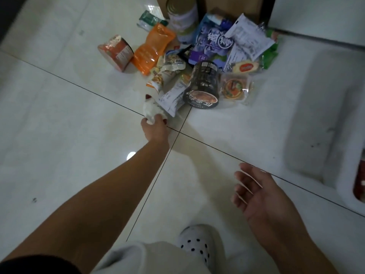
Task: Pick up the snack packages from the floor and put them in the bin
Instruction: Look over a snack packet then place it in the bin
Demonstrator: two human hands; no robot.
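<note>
Snack packages (pixel 197 62) lie in a loose heap on the pale tiled floor (pixel 59 125), toward 12 o'clock in the head view, piled against a cardboard box (pixel 237 6) at the top edge. At the heap's 6 o'clock edge the left hand (pixel 155 128) reaches out on a bare arm. Its fingers and thumb are curled round a white crumpled packet (pixel 151 110); whether the packet is clear of the tiles cannot be told. At 1 o'clock of that packet a black noodle cup (pixel 202 86) lies tipped on its side with its lid facing the camera, beside a white printed sachet (pixel 171 97). At the heap's 10 o'clock side an orange pouch (pixel 152 52) touches a red-labelled cup (pixel 116 53), which is also on its side. Behind them is a tin can (pixel 182 16), with a purple bag (pixel 213 44) beside it and a green packet (pixel 271 54) at the heap's 3 o'clock edge. A clear-wrapped round cake (pixel 235 88) lies just beside the black cup, at its 3 o'clock.

The right hand (pixel 254 194) hovers at 4 o'clock, palm turned up, fingers straight and loose, grasping nothing, well apart from the heap. At 6 o'clock a white clog with black dots (pixel 199 242) stands on the floor. At 3 o'clock a white tub-like shape (pixel 320 115) is blurred; whether it is the bin cannot be told.
</note>
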